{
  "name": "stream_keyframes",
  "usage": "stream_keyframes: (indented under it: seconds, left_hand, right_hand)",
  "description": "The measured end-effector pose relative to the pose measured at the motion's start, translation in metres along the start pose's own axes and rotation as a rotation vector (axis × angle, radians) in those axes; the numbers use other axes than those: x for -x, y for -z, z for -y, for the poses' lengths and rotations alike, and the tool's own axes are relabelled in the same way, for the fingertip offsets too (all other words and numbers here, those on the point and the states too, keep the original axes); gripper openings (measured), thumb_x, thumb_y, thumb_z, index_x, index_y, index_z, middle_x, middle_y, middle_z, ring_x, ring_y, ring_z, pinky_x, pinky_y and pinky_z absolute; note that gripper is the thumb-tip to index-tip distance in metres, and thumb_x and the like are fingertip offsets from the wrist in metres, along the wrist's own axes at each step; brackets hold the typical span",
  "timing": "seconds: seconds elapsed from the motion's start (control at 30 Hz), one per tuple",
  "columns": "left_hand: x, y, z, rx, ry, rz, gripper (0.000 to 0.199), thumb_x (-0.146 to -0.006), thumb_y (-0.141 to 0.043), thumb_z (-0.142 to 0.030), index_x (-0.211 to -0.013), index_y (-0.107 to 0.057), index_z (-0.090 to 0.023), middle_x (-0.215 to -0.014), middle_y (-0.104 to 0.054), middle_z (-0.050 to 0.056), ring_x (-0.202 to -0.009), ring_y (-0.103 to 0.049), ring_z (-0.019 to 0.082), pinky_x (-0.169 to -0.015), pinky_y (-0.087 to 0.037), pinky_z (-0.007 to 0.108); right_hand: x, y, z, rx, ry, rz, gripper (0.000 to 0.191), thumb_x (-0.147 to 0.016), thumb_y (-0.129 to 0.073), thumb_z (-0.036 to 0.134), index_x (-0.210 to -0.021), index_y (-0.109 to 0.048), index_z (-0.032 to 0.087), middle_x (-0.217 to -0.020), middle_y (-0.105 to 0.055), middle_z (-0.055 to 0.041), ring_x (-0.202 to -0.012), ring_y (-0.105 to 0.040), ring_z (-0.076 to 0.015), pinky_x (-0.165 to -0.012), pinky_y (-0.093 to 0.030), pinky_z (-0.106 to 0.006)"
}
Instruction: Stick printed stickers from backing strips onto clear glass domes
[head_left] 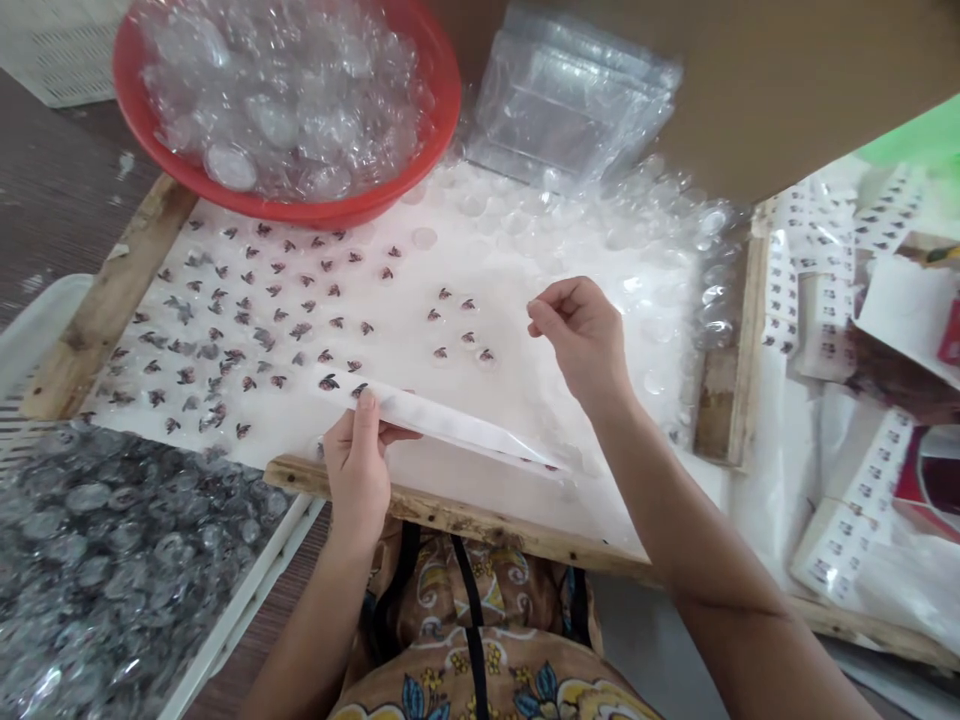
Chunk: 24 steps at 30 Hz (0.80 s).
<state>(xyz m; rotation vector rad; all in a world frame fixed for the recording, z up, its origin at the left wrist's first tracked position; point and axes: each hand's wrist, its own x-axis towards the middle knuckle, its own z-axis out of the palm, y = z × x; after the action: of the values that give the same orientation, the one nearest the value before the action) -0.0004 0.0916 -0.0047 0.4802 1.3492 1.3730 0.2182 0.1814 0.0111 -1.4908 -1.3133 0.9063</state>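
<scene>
The left hand [360,465] pinches a long, white paper strip with small dark prints [450,421] above the white, wood-edged counter [405,325]. The right hand [577,335] has fingertips pressed together; whether they hold something, I cannot tell.

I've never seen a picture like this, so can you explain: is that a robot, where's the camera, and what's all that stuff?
No robot: that's a person working bare-handed. One camera, worn on the head, looks forward and down. The left hand holds a long white strip. The right hand has its thumb and finger pinched close together; anything between them is too small to tell. On the white surface lie lots of little dark pictures and clear discs. Farther back, a red bowl is heaped with clear pieces.
</scene>
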Motion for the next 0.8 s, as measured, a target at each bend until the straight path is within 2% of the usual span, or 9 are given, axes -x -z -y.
stream_keyframes:
  seconds: [0.1, 0.2, 0.4, 0.57, 0.8]
  left_hand:
    - [0.0, 0.0, 0.0, -0.011, -0.003, -0.004, 0.038, -0.081, -0.067, -0.051, -0.066, -0.063, -0.016, -0.064, -0.067, 0.003, -0.075, -0.072, 0.022, -0.058, -0.06, 0.028]
    - [-0.001, 0.0, 0.001, -0.008, -0.007, -0.019, 0.037, -0.08, -0.068, -0.05, -0.067, -0.062, -0.016, -0.066, -0.068, 0.003, -0.075, -0.072, 0.022, -0.058, -0.06, 0.028]
    - [-0.001, 0.0, 0.003, -0.012, -0.007, -0.028, 0.038, -0.08, -0.068, -0.05, -0.066, -0.06, -0.016, -0.065, -0.067, 0.003, -0.072, -0.071, 0.021, -0.058, -0.059, 0.028]
    - [-0.001, 0.001, 0.002, 0.003, 0.0, -0.026, 0.036, -0.08, -0.068, -0.05, -0.072, -0.063, -0.016, -0.069, -0.069, 0.003, -0.072, -0.071, 0.02, -0.058, -0.059, 0.028]
    - [0.0, 0.0, 0.001, -0.006, -0.004, -0.018, 0.036, -0.08, -0.068, -0.05, -0.07, -0.063, -0.016, -0.068, -0.069, 0.004, -0.072, -0.071, 0.02, -0.058, -0.058, 0.027]
  right_hand:
    - [0.006, 0.007, -0.012, 0.067, -0.099, 0.098, 0.011, -0.081, -0.066, 0.026, -0.079, -0.055, 0.022, -0.069, -0.056, 0.0033, -0.061, -0.054, -0.0104, -0.06, -0.046, -0.028]
    - [0.012, 0.008, -0.016, 0.146, -0.126, 0.191, 0.012, -0.081, -0.066, 0.027, -0.078, -0.056, 0.021, -0.07, -0.058, 0.0016, -0.063, -0.054, -0.0117, -0.06, -0.044, -0.029]
    - [0.011, 0.005, -0.017, 0.228, -0.128, 0.2, 0.011, -0.08, -0.064, 0.028, -0.078, -0.057, 0.021, -0.071, -0.059, 0.0001, -0.064, -0.052, -0.0129, -0.059, -0.041, -0.029]
    - [0.013, 0.002, -0.018, 0.237, -0.116, 0.237, 0.009, -0.08, -0.064, 0.027, -0.078, -0.058, 0.021, -0.072, -0.06, -0.0004, -0.064, -0.052, -0.0129, -0.059, -0.041, -0.029]
    - [0.013, 0.0, -0.015, 0.231, -0.136, 0.237, 0.008, -0.08, -0.063, 0.027, -0.078, -0.058, 0.021, -0.072, -0.061, -0.0004, -0.064, -0.053, -0.0132, -0.059, -0.042, -0.029]
